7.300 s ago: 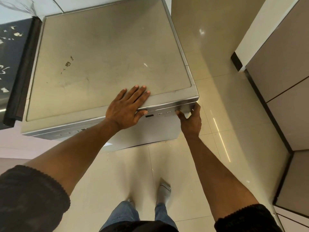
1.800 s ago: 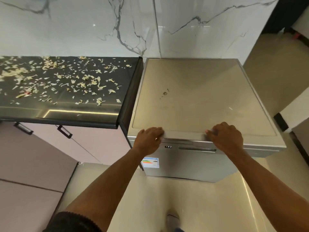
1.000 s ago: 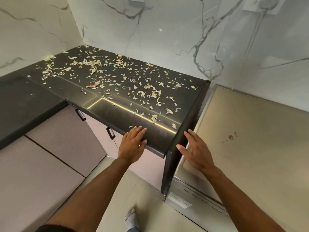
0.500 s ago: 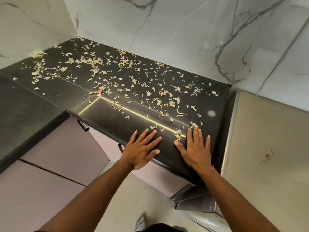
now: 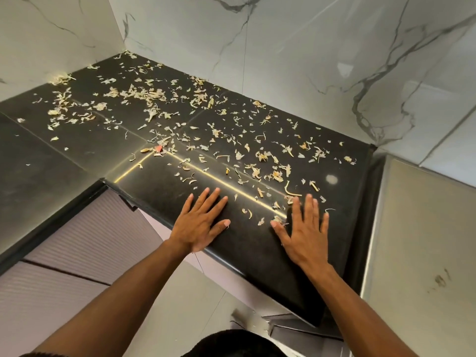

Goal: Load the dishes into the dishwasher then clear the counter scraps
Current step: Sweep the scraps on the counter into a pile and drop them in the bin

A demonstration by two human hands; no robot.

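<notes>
Both hands lie flat, palms down, fingers straight and spread, on the near edge of the black counter [image 5: 159,181] — left hand [image 5: 199,225] toward the middle, right hand [image 5: 304,233] near the end by the dishwasher [image 5: 422,228], neither holding anything. Right fingertips [image 5: 296,202] touch a few scraps [image 5: 206,132]; the left palm overhangs the edge. Beyond the hands the pale scraps scatter in a band running from the near right end to the far left corner, thickest near the marble wall [image 5: 296,60] — the dishwasher's steel top adjoins the counter at right.
</notes>
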